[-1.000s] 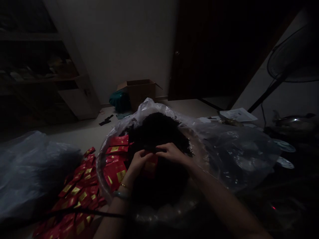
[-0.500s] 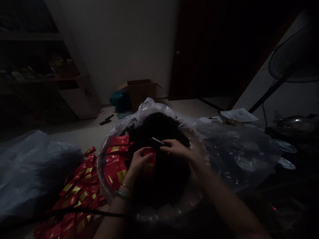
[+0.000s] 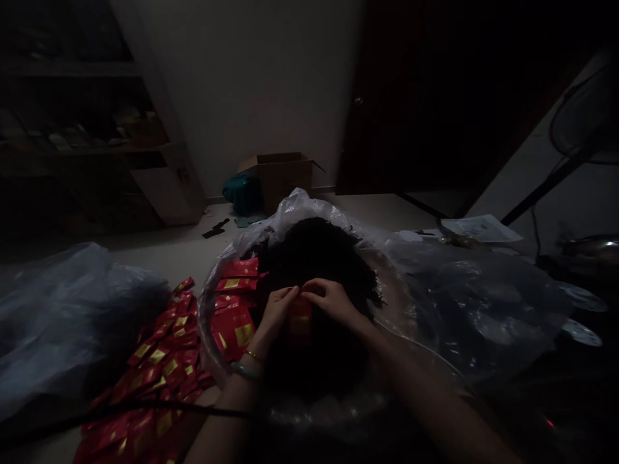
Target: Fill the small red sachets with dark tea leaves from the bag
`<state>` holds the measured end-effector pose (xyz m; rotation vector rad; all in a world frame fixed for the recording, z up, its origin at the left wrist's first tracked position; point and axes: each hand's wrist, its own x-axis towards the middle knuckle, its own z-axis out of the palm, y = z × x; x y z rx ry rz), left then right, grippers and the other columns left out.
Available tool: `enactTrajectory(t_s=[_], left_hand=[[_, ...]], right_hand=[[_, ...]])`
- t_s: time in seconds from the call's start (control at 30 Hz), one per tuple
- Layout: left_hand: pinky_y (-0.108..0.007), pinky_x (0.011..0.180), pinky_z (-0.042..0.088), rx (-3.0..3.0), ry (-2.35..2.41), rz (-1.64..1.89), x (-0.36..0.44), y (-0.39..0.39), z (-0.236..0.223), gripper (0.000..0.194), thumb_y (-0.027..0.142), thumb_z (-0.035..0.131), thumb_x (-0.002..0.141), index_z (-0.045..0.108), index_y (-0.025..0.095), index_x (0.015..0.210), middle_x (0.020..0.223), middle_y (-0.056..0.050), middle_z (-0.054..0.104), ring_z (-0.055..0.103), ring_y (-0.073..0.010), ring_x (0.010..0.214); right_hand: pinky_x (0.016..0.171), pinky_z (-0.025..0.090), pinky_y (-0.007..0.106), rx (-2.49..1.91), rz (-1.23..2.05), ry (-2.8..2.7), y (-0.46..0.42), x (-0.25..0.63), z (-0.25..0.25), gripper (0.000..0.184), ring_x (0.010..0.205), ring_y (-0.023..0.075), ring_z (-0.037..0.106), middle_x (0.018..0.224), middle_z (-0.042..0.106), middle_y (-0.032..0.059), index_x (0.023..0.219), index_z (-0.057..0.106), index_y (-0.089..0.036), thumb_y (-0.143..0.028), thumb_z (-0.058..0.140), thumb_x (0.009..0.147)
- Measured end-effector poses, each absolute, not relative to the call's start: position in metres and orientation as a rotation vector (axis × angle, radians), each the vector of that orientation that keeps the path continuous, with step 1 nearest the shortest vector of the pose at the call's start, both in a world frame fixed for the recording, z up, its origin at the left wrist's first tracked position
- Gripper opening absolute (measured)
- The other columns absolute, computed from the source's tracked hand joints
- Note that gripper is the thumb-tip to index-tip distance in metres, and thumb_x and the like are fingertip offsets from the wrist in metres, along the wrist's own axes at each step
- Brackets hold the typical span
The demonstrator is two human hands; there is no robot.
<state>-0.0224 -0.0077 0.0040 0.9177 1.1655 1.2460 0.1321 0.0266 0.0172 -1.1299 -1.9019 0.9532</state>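
Left hand (image 3: 275,312), right hand (image 3: 333,301): fingers pinching one glossy red-and-gold rectangular packet (image 3: 300,322)
Packet: over the loose black heap (image 3: 319,248)

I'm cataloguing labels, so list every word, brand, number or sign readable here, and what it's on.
No text is readable.
Held red packet: too dark and blurred.
Other red packets: faint marks, too small.
Paper sheet: faint marks, too blurred.

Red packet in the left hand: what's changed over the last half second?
The right hand has moved in toward the left hand, its fingers now at the red packet's top edge; the pale strip it held is out of sight. The left hand still holds the packet; the pile of red packets at left looks unchanged.
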Motion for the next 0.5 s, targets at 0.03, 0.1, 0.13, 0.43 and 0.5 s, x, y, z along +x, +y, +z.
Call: enactTrajectory(t_s=[0.03, 0.1, 0.13, 0.43, 0.5], left_hand=[[-0.02, 0.051, 0.038, 0.925, 1.154, 1.236, -0.022, -0.009, 0.004, 0.043, 0.054, 0.075, 0.057, 0.068, 0.012, 0.066, 0.057, 0.0, 0.065, 0.054, -0.01, 0.051], [-0.02, 0.05, 0.035, 0.952, 1.131, 1.217, -0.021, -0.01, 0.004, 0.046, 0.057, 0.073, 0.057, 0.066, 0.012, 0.063, 0.054, 0.001, 0.061, 0.05, -0.0088, 0.048], [-0.02, 0.05, 0.035, 0.969, 1.129, 1.213, -0.021, -0.01, 0.003, 0.047, 0.059, 0.071, 0.058, 0.065, 0.012, 0.061, 0.052, 0.001, 0.06, 0.048, -0.0086, 0.047], [-0.033, 0.072, 0.044, 1.335, 1.639, 1.013, -0.024, -0.003, -0.009, 0.037, 0.04, 0.046, 0.083, 0.072, 0.016, 0.076, 0.082, -0.012, 0.072, 0.065, -0.0246, 0.078], [-0.034, 0.077, 0.043, 1.444, 1.744, 0.992, -0.021, -0.005, -0.01, 0.021, 0.03, 0.055, 0.077, 0.073, 0.019, 0.077, 0.085, -0.012, 0.072, 0.064, -0.0268, 0.085]], right_hand=[[0.075, 0.05, 0.029, -1.134, 0.959, -1.863, 0.024, 0.127, 0.016, 0.018, 0.081, 0.0188, 0.066, 0.086, 0.073, 0.0046, 0.083, 0.07, -0.018, -0.032, 0.063, 0.074], [0.069, 0.049, 0.028, -1.162, 0.977, -1.796, 0.021, 0.124, 0.014, 0.015, 0.073, 0.0185, 0.066, 0.076, 0.072, 0.004, 0.073, 0.069, -0.017, -0.031, 0.063, 0.072], [0.067, 0.049, 0.028, -1.172, 0.987, -1.782, 0.021, 0.126, 0.015, 0.015, 0.072, 0.0185, 0.066, 0.073, 0.071, 0.0038, 0.07, 0.068, -0.017, -0.031, 0.063, 0.071], [0.05, 0.046, 0.024, -1.389, 0.883, -1.845, 0.026, 0.161, 0.081, 0.016, 0.055, 0.0153, 0.06, 0.065, 0.068, 0.0035, 0.072, 0.067, -0.017, -0.031, 0.06, 0.072], [0.05, 0.049, 0.024, -1.302, 0.915, -1.789, 0.023, 0.147, 0.101, 0.019, 0.057, 0.0155, 0.061, 0.068, 0.068, 0.0046, 0.077, 0.067, -0.017, -0.034, 0.062, 0.072]])
